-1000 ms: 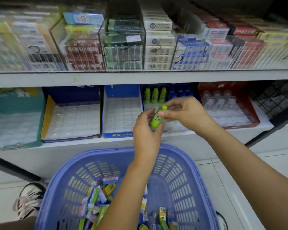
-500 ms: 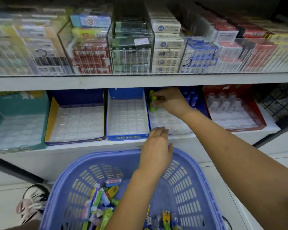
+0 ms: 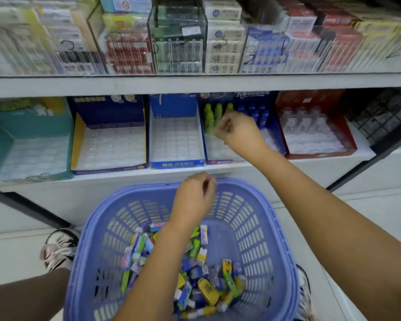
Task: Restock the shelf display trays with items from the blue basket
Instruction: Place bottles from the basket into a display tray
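Head view: the right hand (image 3: 237, 130) hovers over the dark blue tray (image 3: 272, 128), fingers loosely curled; whether it grips anything I cannot tell, as it is blurred. Just left of its fingertips stand the green bottles (image 3: 214, 117), upright. The left hand (image 3: 195, 198) hangs over the far rim of the blue basket (image 3: 276, 228), fingers bent, apparently empty. The mixed packets (image 3: 202, 281) lie below and nearer the person than that hand, at all angles; the left hand is the closer one for the next pick.
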The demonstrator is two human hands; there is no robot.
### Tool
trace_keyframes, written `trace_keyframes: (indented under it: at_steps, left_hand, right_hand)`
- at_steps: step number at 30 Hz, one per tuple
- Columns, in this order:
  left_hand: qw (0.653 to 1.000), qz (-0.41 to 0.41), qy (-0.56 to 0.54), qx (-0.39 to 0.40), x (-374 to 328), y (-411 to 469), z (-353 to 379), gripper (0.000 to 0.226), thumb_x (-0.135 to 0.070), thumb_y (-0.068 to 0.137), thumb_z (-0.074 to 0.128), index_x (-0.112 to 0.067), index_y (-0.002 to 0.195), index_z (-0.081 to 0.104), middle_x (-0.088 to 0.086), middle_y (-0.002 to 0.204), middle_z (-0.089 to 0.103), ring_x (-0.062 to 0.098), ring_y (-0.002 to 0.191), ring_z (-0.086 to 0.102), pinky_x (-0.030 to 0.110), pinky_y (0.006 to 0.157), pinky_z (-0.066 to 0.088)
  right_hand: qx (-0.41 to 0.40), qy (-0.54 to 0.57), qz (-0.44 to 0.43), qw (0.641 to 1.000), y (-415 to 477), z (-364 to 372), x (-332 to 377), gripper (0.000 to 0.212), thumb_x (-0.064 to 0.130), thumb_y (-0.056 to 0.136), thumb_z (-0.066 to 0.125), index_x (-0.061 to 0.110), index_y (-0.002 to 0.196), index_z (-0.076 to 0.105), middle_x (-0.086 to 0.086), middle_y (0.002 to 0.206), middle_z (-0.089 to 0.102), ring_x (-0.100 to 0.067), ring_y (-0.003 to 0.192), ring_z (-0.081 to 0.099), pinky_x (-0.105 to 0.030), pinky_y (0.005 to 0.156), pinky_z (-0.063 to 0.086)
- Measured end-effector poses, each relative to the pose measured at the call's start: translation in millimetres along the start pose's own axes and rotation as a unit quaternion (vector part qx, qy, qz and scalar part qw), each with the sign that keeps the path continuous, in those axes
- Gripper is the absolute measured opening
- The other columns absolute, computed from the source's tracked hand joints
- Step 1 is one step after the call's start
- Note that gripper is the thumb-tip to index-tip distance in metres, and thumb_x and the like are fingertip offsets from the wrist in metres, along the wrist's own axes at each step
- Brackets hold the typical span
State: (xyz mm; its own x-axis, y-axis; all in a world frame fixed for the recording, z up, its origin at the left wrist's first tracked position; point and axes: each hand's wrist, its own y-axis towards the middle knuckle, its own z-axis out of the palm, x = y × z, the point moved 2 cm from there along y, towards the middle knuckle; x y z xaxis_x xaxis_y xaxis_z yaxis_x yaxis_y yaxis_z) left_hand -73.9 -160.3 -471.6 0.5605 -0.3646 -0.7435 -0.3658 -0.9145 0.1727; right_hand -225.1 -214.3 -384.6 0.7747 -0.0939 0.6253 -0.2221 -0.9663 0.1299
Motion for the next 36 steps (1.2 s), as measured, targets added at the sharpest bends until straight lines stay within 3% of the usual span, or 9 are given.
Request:
trace_keyframes:
  at_steps: [3, 8, 11, 15, 18, 25, 29, 33, 36]
  left_hand:
    - [0.982, -0.089, 0.091, 0.142, 42.1, -17.8, 19.8, 0.024, -0.019, 0.092, 0.051, -0.003, 0.076, 0.06, 0.02, 0.076, 0.064, 0.035, 0.076, 0.06, 0.038, 0.065, 0.041]
    - [0.902, -0.165, 0.182, 0.354, 108.0, -68.6, 54.8, 0.03, -0.017, 0.095, 0.047, -0.009, 0.12, 0.062, 0.014, 0.126, 0.06, 0.029, 0.116, 0.055, 0.032, 0.09, 0.044]
    - [0.892, -0.182, 0.159, 0.381, 129.4, -88.4, 68.6, 0.042, -0.014, 0.095, 0.048, -0.016, 0.136, 0.049, 0.01, 0.138, 0.052, 0.029, 0.115, 0.055, 0.029, 0.082, 0.043]
    - [0.926, -0.2, 0.108, 0.3, 136.2, -92.4, 75.3, 0.022, -0.008, 0.091, 0.05, -0.012, 0.108, 0.064, 0.017, 0.112, 0.065, 0.031, 0.095, 0.06, 0.032, 0.078, 0.048]
    - [0.926, -0.215, 0.137, 0.279, 132.4, -94.6, 82.5, 0.02, -0.008, 0.089, 0.049, -0.004, 0.08, 0.066, 0.022, 0.085, 0.065, 0.035, 0.083, 0.061, 0.041, 0.078, 0.049]
    - [0.891, -0.282, 0.177, 0.309, 142.3, -104.4, 93.3, 0.02, -0.009, 0.091, 0.052, 0.004, 0.1, 0.064, 0.023, 0.106, 0.065, 0.036, 0.1, 0.061, 0.043, 0.081, 0.05]
    - [0.892, -0.301, 0.149, 0.302, 146.7, -109.3, 98.9, 0.023, -0.019, 0.092, 0.055, -0.001, 0.1, 0.068, 0.02, 0.103, 0.068, 0.035, 0.097, 0.063, 0.041, 0.08, 0.05]
    - [0.893, -0.337, 0.12, 0.271, 142.6, -106.2, 105.1, 0.035, -0.032, 0.09, 0.06, 0.001, 0.095, 0.067, 0.022, 0.097, 0.068, 0.036, 0.093, 0.064, 0.041, 0.073, 0.051]
    - [0.897, -0.349, 0.092, 0.254, 143.6, -106.7, 107.0, 0.032, -0.027, 0.09, 0.06, 0.0, 0.072, 0.063, 0.023, 0.075, 0.062, 0.038, 0.075, 0.06, 0.046, 0.068, 0.051]
  right_hand:
    - [0.176, -0.05, 0.029, 0.983, -57.1, 20.5, -12.4, 0.022, 0.024, 0.077, 0.073, 0.021, 0.063, 0.057, 0.006, 0.061, 0.058, -0.01, 0.057, 0.054, -0.023, 0.059, 0.041]
    - [0.48, -0.21, 0.104, 0.845, -145.5, 92.6, -62.5, 0.033, 0.024, 0.086, 0.067, 0.006, 0.113, 0.065, -0.013, 0.113, 0.066, -0.024, 0.097, 0.062, -0.029, 0.079, 0.046]
    - [0.56, -0.264, 0.118, 0.777, -182.1, 129.9, -93.5, 0.034, 0.021, 0.089, 0.062, 0.001, 0.116, 0.061, -0.018, 0.114, 0.063, -0.027, 0.096, 0.059, -0.033, 0.081, 0.046]
    - [0.577, -0.267, 0.16, 0.755, -195.0, 158.0, -112.0, 0.027, 0.02, 0.084, 0.068, -0.004, 0.098, 0.065, -0.012, 0.075, 0.056, -0.023, 0.078, 0.054, -0.038, 0.078, 0.05]
    - [0.543, -0.246, 0.181, 0.783, -201.5, 172.1, -119.1, 0.035, 0.018, 0.085, 0.066, 0.001, 0.115, 0.063, -0.017, 0.101, 0.064, -0.028, 0.096, 0.062, -0.036, 0.088, 0.049]
    - [0.55, -0.27, 0.17, 0.772, -203.7, 182.8, -124.5, 0.031, 0.015, 0.092, 0.054, 0.006, 0.122, 0.058, -0.012, 0.123, 0.059, -0.03, 0.113, 0.057, -0.034, 0.091, 0.046]
    - [0.588, -0.273, 0.133, 0.75, -172.8, 167.6, -118.0, 0.016, 0.012, 0.088, 0.058, -0.002, 0.082, 0.062, -0.012, 0.077, 0.048, -0.021, 0.061, 0.047, -0.03, 0.063, 0.041]
    - [0.52, 0.018, 0.211, 0.827, -140.5, 134.3, -113.5, 0.02, 0.001, 0.088, 0.057, 0.008, 0.106, 0.063, -0.003, 0.076, 0.057, -0.009, 0.06, 0.054, -0.02, 0.06, 0.048]
    - [0.493, 0.301, 0.266, 0.772, -125.1, 113.9, -99.2, 0.026, -0.013, 0.088, 0.05, 0.008, 0.102, 0.059, -0.006, 0.099, 0.06, -0.012, 0.079, 0.067, -0.02, 0.076, 0.056]
